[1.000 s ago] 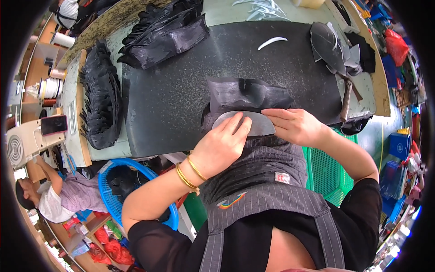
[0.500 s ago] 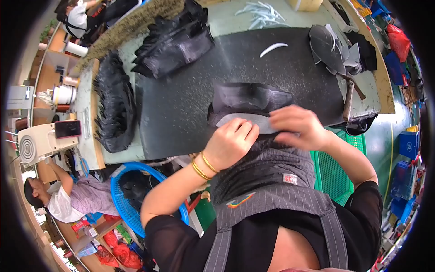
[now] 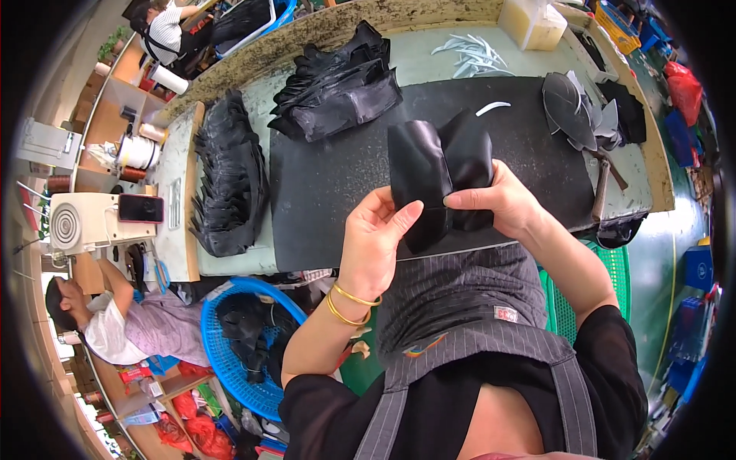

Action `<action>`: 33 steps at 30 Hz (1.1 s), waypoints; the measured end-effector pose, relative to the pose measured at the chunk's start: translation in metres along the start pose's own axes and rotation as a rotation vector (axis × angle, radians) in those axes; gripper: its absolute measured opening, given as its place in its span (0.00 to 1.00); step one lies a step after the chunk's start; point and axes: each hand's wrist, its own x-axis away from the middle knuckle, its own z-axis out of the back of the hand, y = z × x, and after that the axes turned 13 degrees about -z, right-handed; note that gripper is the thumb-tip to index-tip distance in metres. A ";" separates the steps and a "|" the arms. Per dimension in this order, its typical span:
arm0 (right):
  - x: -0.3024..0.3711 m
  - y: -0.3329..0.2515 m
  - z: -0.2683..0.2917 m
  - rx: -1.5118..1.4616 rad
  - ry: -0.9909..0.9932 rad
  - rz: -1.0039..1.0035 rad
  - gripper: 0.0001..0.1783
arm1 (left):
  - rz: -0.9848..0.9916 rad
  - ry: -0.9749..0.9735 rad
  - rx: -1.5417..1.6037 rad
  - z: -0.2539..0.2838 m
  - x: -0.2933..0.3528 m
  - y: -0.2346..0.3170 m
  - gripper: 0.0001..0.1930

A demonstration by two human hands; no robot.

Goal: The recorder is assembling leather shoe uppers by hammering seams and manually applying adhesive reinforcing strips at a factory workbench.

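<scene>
A glossy black leather shoe upper piece (image 3: 420,165) is held up over the near edge of a dark work mat (image 3: 330,199). It is bent, with a seam running down between two raised halves. My left hand (image 3: 376,238) pinches its lower left edge between thumb and fingers. On the other side, my right hand (image 3: 506,203) grips it with the thumb on top near the seam and the fingers behind, mostly hidden. Beyond the piece, a single white curved strip (image 3: 493,109) lies on the mat.
Two stacks of black leather pieces (image 3: 337,96) (image 3: 228,176) stand left and far left. White strips (image 3: 468,55) lie at the back. Grey shaped pieces (image 3: 567,111) and a hammer (image 3: 602,188) are at right. A blue basket (image 3: 218,360) sits below left; another person (image 3: 146,330) is beyond.
The leather piece has come up off the mat and now shows its glossy face; the pale grey strip along it is out of sight. My right hand has closed on it. The view has shifted.
</scene>
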 end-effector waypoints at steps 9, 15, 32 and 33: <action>-0.030 -0.021 0.065 0.594 0.281 0.390 0.14 | -0.633 -0.096 -1.039 0.000 -0.003 0.026 0.08; -0.071 -0.044 0.129 1.766 0.885 0.828 0.10 | -0.968 -0.697 -1.755 -0.007 0.012 -0.055 0.13; 0.016 0.056 -0.001 1.046 0.381 0.615 0.07 | -0.846 -0.644 -1.760 0.021 0.053 -0.070 0.19; 0.014 0.057 -0.001 1.012 0.388 0.508 0.06 | -0.839 -0.634 -1.757 0.024 0.055 -0.072 0.19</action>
